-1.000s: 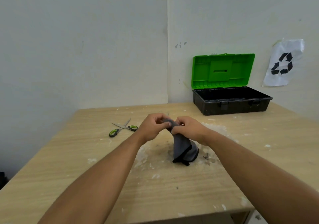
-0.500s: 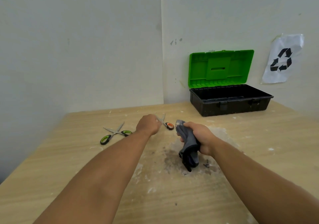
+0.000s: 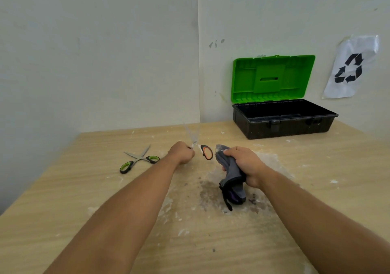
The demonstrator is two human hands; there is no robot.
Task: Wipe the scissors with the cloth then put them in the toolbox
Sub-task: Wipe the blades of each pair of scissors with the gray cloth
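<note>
Above the table, hands grip orange-handled scissors, blades spread, and grey cloth.

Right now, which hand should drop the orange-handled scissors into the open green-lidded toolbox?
Left. The left hand already grips the orange-handled scissors; the right hand is full of grey cloth. Black toolbox sits open, far right.

I see a pale wood-grain counter, matt, roughened by white flecks and a dark smudge. The grey cloth looks soft and dull. The orange-handled scissors have shiny metal blades, blurred; the green-handled scissors show bright steel and smooth plastic loops. The toolbox is scuffed black plastic with a glossy green lid. A crinkled paper sign hangs behind.
</note>
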